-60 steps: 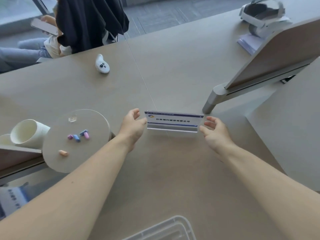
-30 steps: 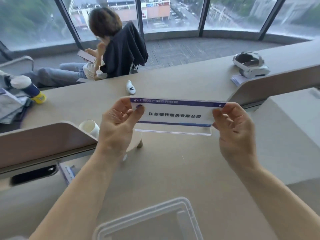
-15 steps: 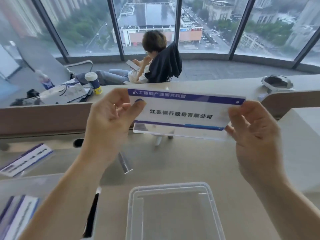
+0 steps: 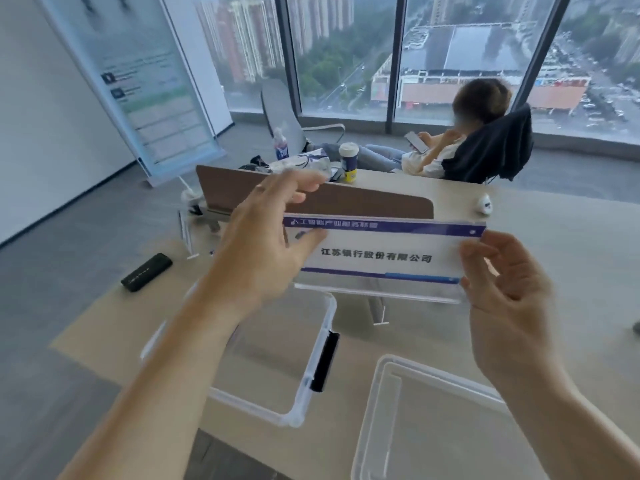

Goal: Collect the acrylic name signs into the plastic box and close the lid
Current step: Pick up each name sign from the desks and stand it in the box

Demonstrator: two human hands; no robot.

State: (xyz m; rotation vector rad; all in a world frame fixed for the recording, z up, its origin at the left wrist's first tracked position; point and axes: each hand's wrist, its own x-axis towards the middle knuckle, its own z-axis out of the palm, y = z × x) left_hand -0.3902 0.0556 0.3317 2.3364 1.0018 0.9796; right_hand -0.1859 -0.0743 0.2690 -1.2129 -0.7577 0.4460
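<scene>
Overhead, name sign (image 4: pixel 377 258) (pinched at both ends) hides box (image 4: pixel 311 344) rim.

The acrylic name sign (image 4: pixel 377 256) you hold at the centre of the frame carries black Chinese characters on white: 江苏银行股份有限公司. Its purple top band has white characters too blurred to read. The standing banner (image 4: pixel 145 81) at upper left shows unreadable print.

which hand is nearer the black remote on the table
Left. The left hand holds the sign's end on the remote's side; the right hand holds the far end.
</scene>
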